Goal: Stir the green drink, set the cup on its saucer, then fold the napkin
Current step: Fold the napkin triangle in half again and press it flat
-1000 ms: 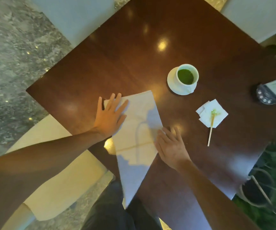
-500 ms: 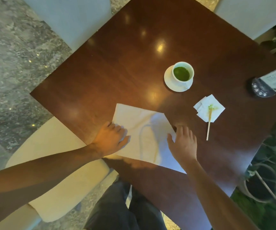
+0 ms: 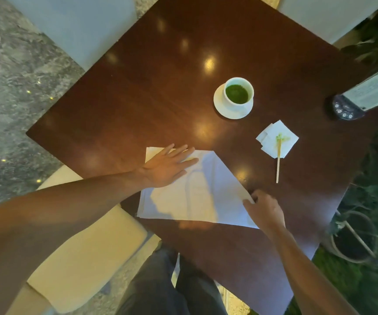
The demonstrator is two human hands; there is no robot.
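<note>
Head view, the only view.

Changes from half a second ago: the left hand (image 3: 167, 168) was curled on the napkin's near-left part; it now lies flat, fingers spread apart, over the napkin's far-left corner. The right hand (image 3: 264, 210) was laid flat at the napkin's right edge; it is now curled, fingertips closed on the napkin's right corner. Whether that corner is lifted cannot be told. The napkin itself lies much as it did.

Napkin (image 3: 206, 189): white, lying flat at the near-left edge of the tabletop (image 3: 149, 87), its near-left corner just past that edge. Long axis runs from the far-left corner under the left hand to the near-right corner beside the right wrist. A faint crease crosses its middle.

Cup (image 3: 238, 93): white, upright, holding green drink, seated on its saucer (image 3: 219, 105), toward the tabletop's far-right part, well apart from the napkin.

Stir stick (image 3: 278, 160): wooden, green-stained far end resting on a small folded tissue (image 3: 276, 138), near end pointing toward the tabletop's near-right edge; between cup and right hand.

Stand with printed card (image 3: 365, 96): at the tabletop's right corner.
</note>
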